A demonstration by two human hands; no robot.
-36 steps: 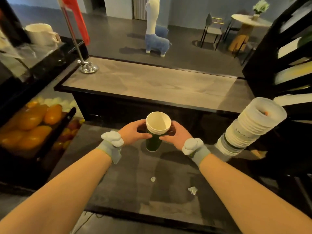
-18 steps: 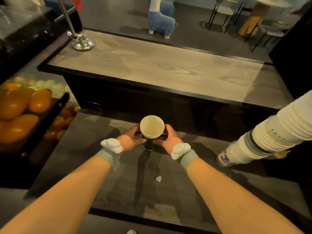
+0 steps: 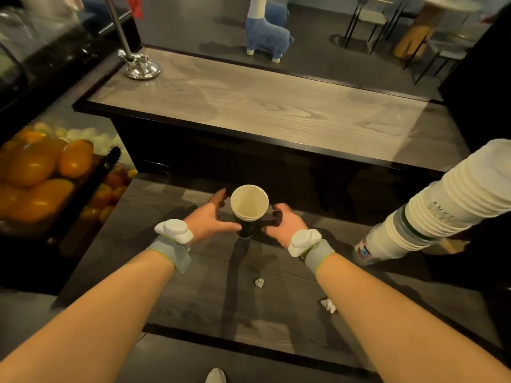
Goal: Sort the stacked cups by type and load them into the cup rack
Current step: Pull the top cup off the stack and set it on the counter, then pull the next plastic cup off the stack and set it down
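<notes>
Upright on the tabletop (image 3: 193,286) between left hand (image 3: 205,220), curled round with thumb against the wall, and right hand (image 3: 285,225), loosely curled just beside, contact unclear: nested green cups (image 3: 249,217), light, thin, crushable, so grip gently mid-wall, not the rim.

Light: I see a dim, warm room; a pale sheen lies on the upper counter (image 3: 276,111).
Shadows: soft dark streaks on the lower counter (image 3: 243,272).
Edges: wide-angle bending; top-left corner smeared.
</notes>
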